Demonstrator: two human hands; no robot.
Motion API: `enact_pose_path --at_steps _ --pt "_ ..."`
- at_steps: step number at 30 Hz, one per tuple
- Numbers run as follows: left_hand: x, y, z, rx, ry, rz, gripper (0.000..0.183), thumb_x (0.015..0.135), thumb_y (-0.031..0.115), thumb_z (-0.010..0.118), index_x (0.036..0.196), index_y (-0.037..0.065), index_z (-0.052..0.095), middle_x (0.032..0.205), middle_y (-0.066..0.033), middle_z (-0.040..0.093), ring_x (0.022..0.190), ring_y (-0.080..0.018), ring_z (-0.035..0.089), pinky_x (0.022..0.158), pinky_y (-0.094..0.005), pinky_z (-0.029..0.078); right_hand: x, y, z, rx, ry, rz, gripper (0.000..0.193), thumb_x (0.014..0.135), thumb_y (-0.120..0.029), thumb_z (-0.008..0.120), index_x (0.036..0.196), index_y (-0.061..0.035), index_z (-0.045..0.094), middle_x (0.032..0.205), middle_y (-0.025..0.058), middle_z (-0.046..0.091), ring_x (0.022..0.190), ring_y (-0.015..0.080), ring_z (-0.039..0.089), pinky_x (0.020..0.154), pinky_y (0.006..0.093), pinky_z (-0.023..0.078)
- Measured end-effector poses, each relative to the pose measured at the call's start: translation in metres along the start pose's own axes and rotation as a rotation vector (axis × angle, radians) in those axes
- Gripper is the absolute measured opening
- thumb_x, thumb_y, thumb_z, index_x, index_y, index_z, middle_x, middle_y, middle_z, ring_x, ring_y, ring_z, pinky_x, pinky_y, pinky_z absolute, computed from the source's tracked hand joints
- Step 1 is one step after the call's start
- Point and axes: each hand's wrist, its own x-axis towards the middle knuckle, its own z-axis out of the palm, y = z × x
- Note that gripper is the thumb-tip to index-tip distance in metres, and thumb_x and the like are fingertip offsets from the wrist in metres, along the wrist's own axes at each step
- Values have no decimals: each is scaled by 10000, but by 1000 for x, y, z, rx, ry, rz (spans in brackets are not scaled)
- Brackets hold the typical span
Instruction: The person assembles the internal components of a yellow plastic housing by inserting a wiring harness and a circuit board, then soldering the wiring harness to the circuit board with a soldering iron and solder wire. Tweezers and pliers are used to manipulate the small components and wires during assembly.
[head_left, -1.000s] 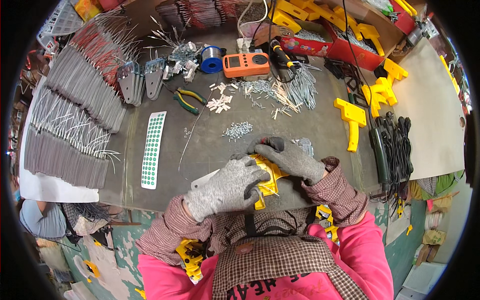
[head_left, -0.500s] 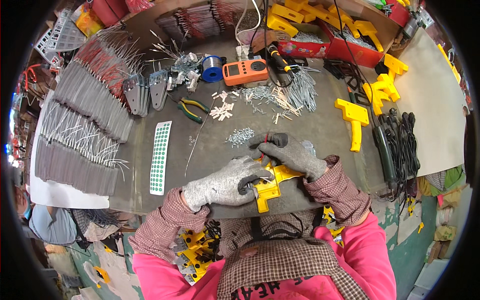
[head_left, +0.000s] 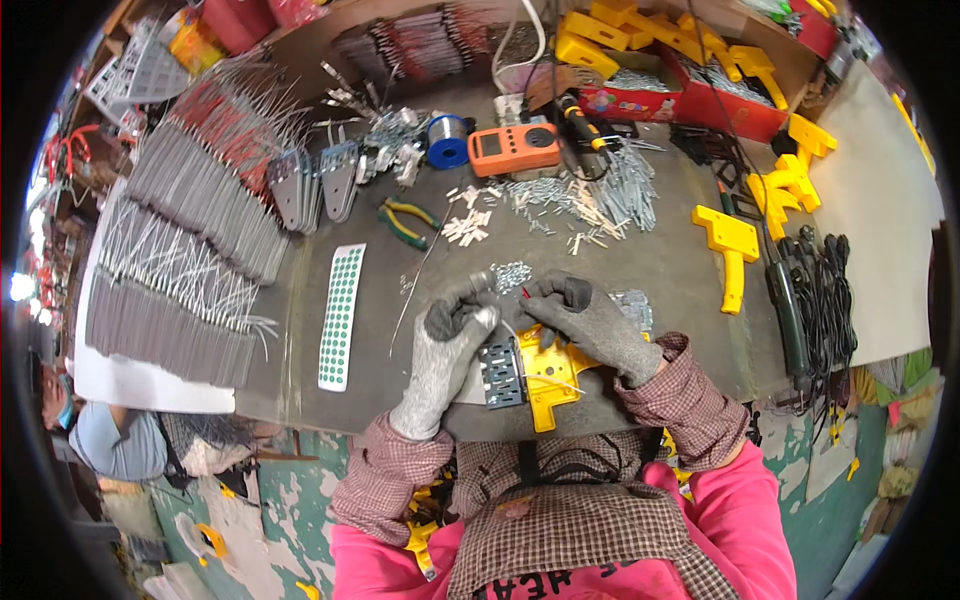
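Note:
A yellow plastic handle shell lies at the table's near edge, with a dark slotted metal plate at its left side. A white wire runs across the shell. Above the plate, my left hand, in a grey glove, is closed with fingertips pinched together; what they hold is too small to make out. My right hand, also gloved, pinches a thin red wire just above the shell. Small screws lie in a pile beyond both hands.
Green-handled pliers, a sticker sheet of green dots, a solder spool and an orange multimeter lie around. Stacked grey strips with wires fill the left. A yellow handle and a soldering iron lie right.
My left hand has lifted off the yellow shell and turned upward, uncovering the slotted plate. My right hand stays near the shell with the red wire. The whole view has shifted slightly.

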Motion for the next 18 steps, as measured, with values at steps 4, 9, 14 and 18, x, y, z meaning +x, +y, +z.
enact_pose_path --at_steps 4,9,14,18 --pt "-1 -10 5 -226 45 -12 402 932 90 638 1295 -56 546 1090 -109 677 1003 -163 646 891 -282 532 0 -2 8 -100 13 -101 251 956 -194 625 1116 -4 595 911 19 645 733 42 575 647 199 471" --pt "-8 -12 6 -191 61 34 471 918 81 661 1334 -73 504 1096 -118 674 1023 -163 639 917 -280 514 0 5 16 -37 31 -149 287 945 -275 641 1061 -13 621 919 34 613 826 75 555 725 239 463" --pt "-10 -12 8 -188 55 83 528 931 54 635 1400 -70 426 1069 -119 670 1008 -162 637 900 -278 514 -1 6 15 -157 18 -214 255 942 -243 643 1059 -17 654 965 53 640 879 91 578 782 258 479" --pt "-8 -10 10 -154 53 93 522 933 42 629 1401 -66 424 1070 -125 666 1012 -163 635 898 -281 516 -5 5 16 -150 29 -197 247 928 -228 654 1051 -15 669 965 59 653 893 106 593 810 276 486"
